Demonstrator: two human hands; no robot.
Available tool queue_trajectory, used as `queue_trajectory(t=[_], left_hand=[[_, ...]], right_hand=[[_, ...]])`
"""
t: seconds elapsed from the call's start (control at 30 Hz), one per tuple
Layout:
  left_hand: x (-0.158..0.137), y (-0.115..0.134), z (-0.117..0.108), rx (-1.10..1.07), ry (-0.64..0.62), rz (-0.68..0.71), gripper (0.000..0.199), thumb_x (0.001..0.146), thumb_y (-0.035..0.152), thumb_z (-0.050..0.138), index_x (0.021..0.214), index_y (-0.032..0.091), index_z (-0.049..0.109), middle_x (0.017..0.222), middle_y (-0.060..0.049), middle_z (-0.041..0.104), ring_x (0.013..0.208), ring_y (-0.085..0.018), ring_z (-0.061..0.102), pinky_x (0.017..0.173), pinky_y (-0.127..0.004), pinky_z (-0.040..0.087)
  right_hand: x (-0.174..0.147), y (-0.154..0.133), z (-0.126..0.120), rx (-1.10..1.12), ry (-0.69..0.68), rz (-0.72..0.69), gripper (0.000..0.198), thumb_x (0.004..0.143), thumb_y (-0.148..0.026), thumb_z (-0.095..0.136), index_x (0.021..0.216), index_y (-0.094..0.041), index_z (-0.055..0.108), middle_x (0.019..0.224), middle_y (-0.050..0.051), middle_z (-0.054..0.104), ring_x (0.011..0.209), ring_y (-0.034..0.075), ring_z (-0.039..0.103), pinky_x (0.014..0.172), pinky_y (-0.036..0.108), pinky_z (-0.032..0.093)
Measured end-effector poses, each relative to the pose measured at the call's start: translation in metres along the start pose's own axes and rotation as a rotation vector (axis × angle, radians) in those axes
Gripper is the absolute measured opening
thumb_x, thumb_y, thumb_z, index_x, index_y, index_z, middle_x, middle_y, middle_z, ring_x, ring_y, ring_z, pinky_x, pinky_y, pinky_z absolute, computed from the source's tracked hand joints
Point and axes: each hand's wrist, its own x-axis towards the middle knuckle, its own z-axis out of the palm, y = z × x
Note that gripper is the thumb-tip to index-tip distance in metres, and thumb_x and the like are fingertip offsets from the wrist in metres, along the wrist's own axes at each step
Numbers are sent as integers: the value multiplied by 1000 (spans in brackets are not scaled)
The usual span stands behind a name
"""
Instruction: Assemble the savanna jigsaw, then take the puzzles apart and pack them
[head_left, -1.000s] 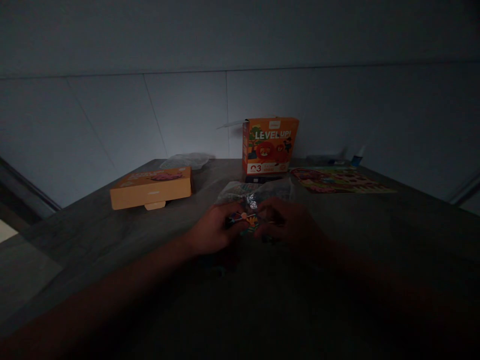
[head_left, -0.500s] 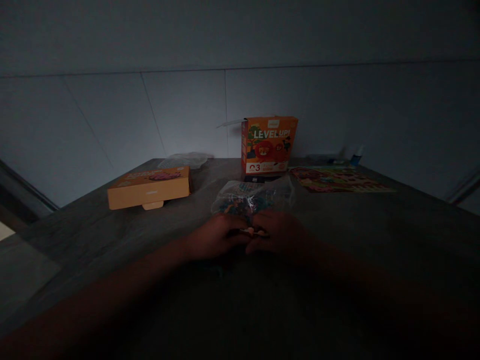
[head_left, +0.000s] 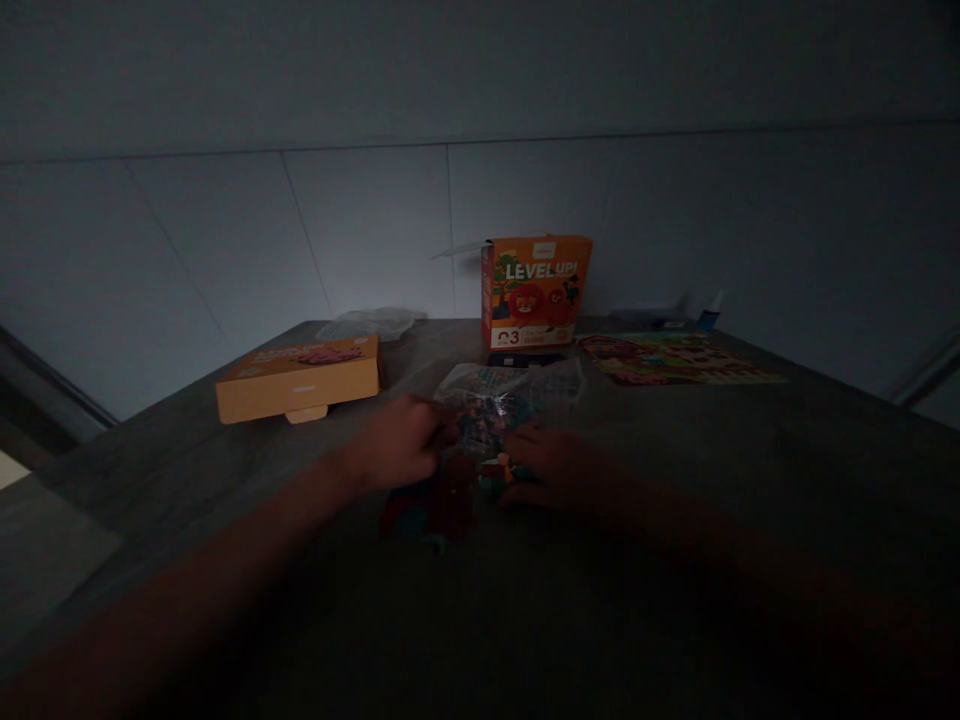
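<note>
My left hand [head_left: 401, 440] is closed at the left edge of a clear plastic bag [head_left: 551, 380] full of colourful pieces. What its fingers hold, if anything, is hidden. A small multicoloured puzzle piece [head_left: 493, 474] sits between the thumb and fingers of my right hand [head_left: 551, 465], just in front of the bag. Below my left hand, dark red and teal puzzle pieces [head_left: 450, 495] lie on the table; dim light blurs their outlines.
An orange flat box [head_left: 300, 385] with its tab out lies at left. Behind the bag stands an orange "LEVEL UP!" box [head_left: 536, 295]. A colourful printed sheet [head_left: 675, 360] and a small blue bottle [head_left: 709, 318] are at right. Crumpled plastic [head_left: 367, 322] lies at the back.
My left hand has moved left and up, away from my right hand to the bag's edge. The red and teal pieces below have come into view. My right hand stays nearly in place.
</note>
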Motion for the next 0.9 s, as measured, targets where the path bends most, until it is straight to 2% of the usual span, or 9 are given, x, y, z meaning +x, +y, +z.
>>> queue_trajectory(t=[0.1,0.23,0.3,0.4,0.53,0.63,0.73,0.83,0.9], left_hand=[[-4,-3,-3,188,-105,-183,20,79,20,50,61,17,58,56,-4,54,52,-16,52,52,-28,37],[-9,-4,-3,213,-125,-322,37,84,43,54,58,17,57,54,-4,51,48,-17,50,47,-28,33],[-11,-5,-1,196,-139,-305,39,79,54,60,63,18,59,58,-4,53,51,-18,53,46,-27,30],[-14,-7,2,97,-133,-230,37,71,55,70,71,19,60,64,-3,59,54,-17,56,46,-25,31],[-15,-5,7,16,-142,-197,39,75,57,66,73,19,59,66,-4,62,56,-18,57,45,-26,32],[-13,-1,13,-7,-99,-157,42,76,62,64,74,20,57,67,-4,62,54,-17,55,45,-27,31],[-9,4,18,-103,-77,-87,34,80,54,65,82,21,59,71,-3,65,57,-17,58,48,-27,36],[-7,9,18,-196,-129,-58,18,85,38,61,88,20,62,75,-4,68,62,-18,62,52,-27,40],[-7,11,16,-237,-166,-50,16,84,35,63,89,20,63,74,-3,68,61,-18,62,51,-27,40]], right_hand=[[-3,-3,-1,46,-25,14,15,90,-31,64,94,-17,62,97,8,65,86,23,62,69,32,46],[-7,-7,-8,109,-55,-42,6,90,-20,58,94,-16,60,95,7,64,84,20,60,72,31,46],[-8,-9,-11,96,-78,-53,8,88,-15,56,94,-15,60,96,8,64,85,20,60,73,32,46],[-8,-10,-10,75,-80,-47,9,88,-13,54,94,-14,60,95,10,64,84,21,60,73,33,46],[-7,-7,-3,90,35,-37,11,89,-21,58,96,-14,61,93,9,66,85,21,61,73,33,45],[-6,-5,1,75,103,-36,16,87,-30,63,92,-15,62,89,8,66,82,22,60,70,32,43],[-5,-7,2,52,96,-38,18,87,-34,63,87,-16,61,87,8,66,81,22,60,69,33,42],[-5,-12,0,54,23,-57,13,87,-30,63,87,-17,60,89,8,66,81,22,59,68,32,42],[-6,-15,-1,66,-3,-42,11,87,-26,61,90,-16,59,91,8,65,80,21,59,67,32,42]])
